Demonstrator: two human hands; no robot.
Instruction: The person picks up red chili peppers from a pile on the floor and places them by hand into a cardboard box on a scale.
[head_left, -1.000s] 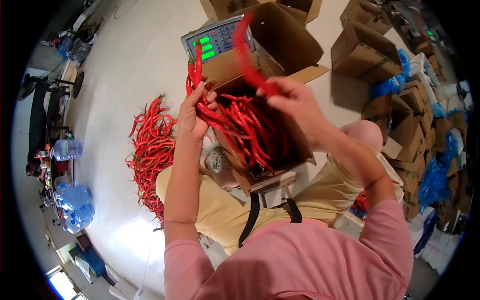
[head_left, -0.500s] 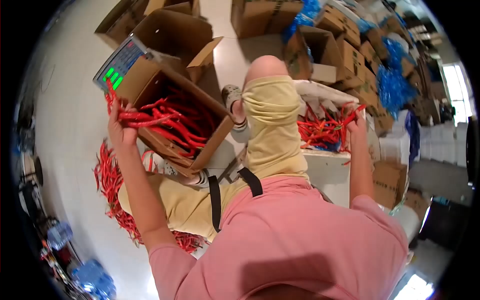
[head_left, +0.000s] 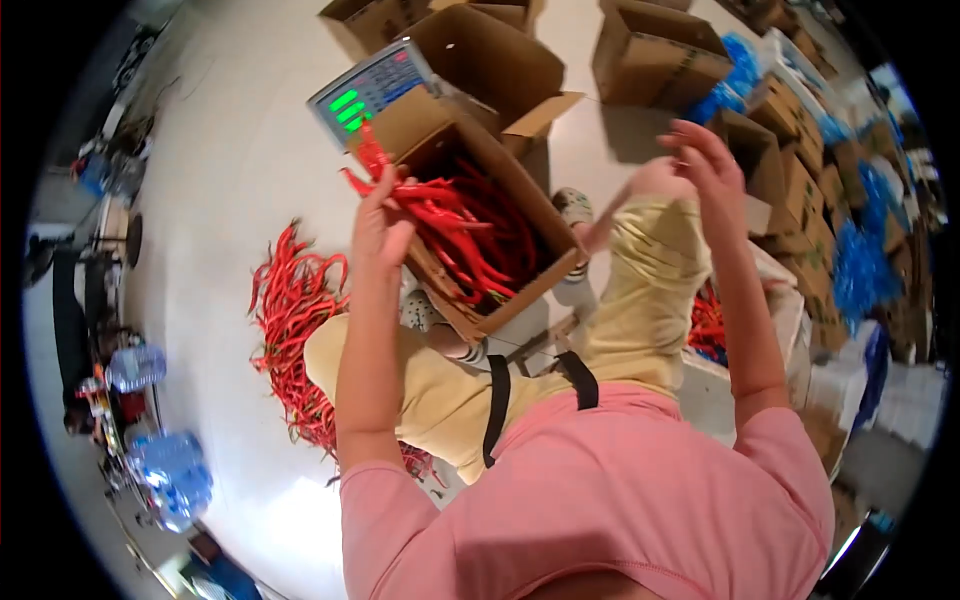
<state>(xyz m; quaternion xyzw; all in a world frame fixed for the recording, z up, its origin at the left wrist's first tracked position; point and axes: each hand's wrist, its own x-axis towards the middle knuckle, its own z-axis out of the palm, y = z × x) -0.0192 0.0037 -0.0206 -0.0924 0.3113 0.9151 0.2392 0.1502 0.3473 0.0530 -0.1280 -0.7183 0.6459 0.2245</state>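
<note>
Left hand (head_left: pixel 383 228) holds chillies (head_left: pixel 373 150) at carton (head_left: pixel 525 293); right hand (head_left: pixel 716 180) near knee (head_left: pixel 662 182)

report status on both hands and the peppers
Left hand gripping red peppers at edge of cardboard box. Right hand open, apparently empty. No obstruction visible over box.

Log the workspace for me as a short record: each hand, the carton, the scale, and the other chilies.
Left hand: gripping red chilies at the carton's side
Right hand: raised, fingers spread, no chili visible in it
Open carton: carton chilies inside
Scale: beyond the carton, display lit green, digits unreadable
Chili pile: on the floor, person's left
White box: person's right, more chilies inside
</note>
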